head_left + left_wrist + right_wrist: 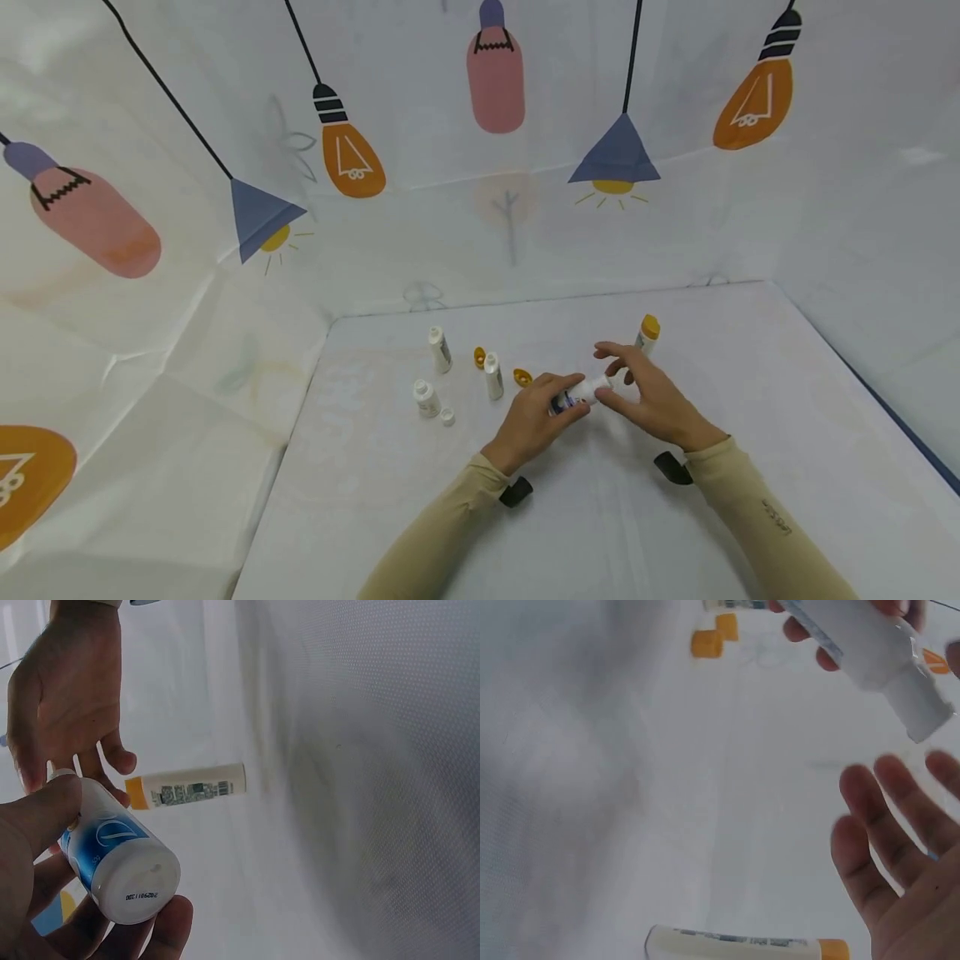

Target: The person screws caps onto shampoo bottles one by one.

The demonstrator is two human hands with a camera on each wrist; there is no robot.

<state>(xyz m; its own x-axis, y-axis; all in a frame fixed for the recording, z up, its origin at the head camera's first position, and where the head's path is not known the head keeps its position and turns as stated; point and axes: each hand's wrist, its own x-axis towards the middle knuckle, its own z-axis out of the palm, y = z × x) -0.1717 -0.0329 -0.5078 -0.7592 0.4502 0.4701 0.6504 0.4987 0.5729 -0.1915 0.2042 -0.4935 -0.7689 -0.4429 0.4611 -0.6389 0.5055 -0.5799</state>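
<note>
I can't read all of the label on the held bottle [112,841]; the left hand [535,417] covers part of it. The right hand [654,402] hides the foot of the orange-capped bottle [648,332]. Print on the stout bottle [427,400] is too tiny to make out, like the sleeve lettering [777,517].

The left grip [528,417] is holding its fingers [171,926] and thumb [45,817] curled inward. Just beside it, the right grip [656,404] is hovering, palm [79,709] facing the left grip, fingers spread. Behind the grips, the left forearm [438,533] and right forearm [757,525] are slanting toward each other, sleeved to the wrists [697,437].
</note>
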